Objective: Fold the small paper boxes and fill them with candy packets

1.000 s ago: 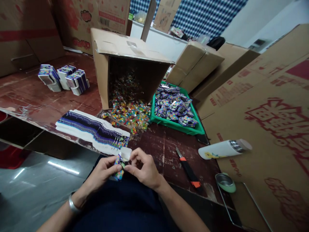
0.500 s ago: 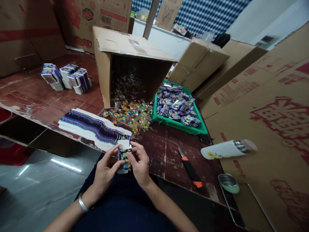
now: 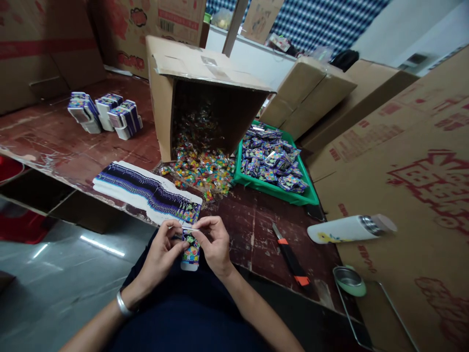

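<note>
Between my hands is a small printed candy box (image 3: 191, 247), purple with green and colourful pictures, held over my lap at the table edge. My left hand (image 3: 166, 249) grips its left side, thumb on the front. My right hand (image 3: 214, 244) pinches the top right, where the white top flap is folded over. A white bottom flap sticks out below. Just beyond my fingers lies a long fanned row of flat printed boxes (image 3: 142, 190). Past it, clear packets of colourful candy (image 3: 205, 171) spill from a cardboard carton (image 3: 163, 117) lying on its side.
A green tray (image 3: 276, 187) full of purple packets stands right of the carton. Several finished-looking boxes (image 3: 124, 120) stand at the left. On the right are an orange-and-black utility knife (image 3: 291, 259), a white flask (image 3: 340, 229), a small green cup (image 3: 350, 282) and a large carton (image 3: 414, 195).
The white top flap, upright before, is now bent over under my fingers. My right hand has moved up to the box's top edge. The view has shifted slightly.
</note>
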Tool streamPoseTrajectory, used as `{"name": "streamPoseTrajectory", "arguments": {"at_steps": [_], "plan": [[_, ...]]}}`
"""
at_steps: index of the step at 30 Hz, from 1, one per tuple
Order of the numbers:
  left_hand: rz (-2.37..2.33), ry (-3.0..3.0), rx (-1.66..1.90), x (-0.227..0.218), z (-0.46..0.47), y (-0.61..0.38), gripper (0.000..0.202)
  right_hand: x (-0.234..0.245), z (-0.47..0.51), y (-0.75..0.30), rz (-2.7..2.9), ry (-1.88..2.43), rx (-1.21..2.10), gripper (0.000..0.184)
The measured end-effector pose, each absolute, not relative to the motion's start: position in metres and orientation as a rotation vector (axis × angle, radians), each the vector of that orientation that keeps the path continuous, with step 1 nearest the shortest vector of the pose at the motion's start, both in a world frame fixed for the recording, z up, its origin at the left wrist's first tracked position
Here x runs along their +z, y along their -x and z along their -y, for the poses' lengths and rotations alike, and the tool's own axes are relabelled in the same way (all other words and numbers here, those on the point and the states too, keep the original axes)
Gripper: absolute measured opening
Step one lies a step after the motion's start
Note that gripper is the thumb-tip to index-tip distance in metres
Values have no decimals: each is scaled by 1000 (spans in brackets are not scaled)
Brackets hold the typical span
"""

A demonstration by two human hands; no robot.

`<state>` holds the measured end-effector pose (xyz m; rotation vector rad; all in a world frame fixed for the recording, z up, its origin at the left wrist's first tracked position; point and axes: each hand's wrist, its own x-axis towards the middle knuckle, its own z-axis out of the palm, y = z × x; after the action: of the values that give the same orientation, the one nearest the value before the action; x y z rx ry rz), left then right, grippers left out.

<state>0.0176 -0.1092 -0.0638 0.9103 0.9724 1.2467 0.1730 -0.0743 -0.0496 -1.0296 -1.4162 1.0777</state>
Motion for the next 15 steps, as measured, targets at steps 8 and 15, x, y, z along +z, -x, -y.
{"name": "streamPoseTrajectory", "arguments": {"at_steps": [8,15], "plan": [[-1106,-1248,1218,-66,108,-13,35,-33,58,-182,1534,1137,1443,22],[-1086,-1354,1115,-50,102,11,57,-34,24,-179,1699,1166,1450,32]]}}
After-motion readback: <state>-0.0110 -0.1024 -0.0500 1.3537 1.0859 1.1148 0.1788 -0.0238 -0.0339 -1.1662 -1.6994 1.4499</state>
